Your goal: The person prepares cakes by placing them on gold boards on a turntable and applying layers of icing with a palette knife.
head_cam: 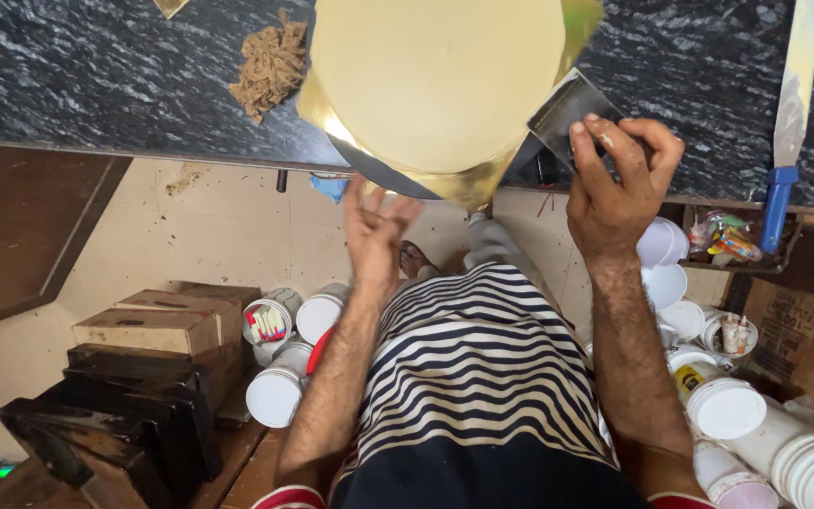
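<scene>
A round pale cream disc on a gold square board sits on a dark turntable edge at the near edge of a black marbled counter. My right hand grips a flat metal scraper, whose blade touches the disc's right side. My left hand hovers just below the counter edge under the gold board, fingers apart, holding nothing.
A long palette knife with a blue handle lies on the counter's right. A brown crumbly clump sits at its left. White tubs and cardboard boxes crowd the floor left; more tubs right.
</scene>
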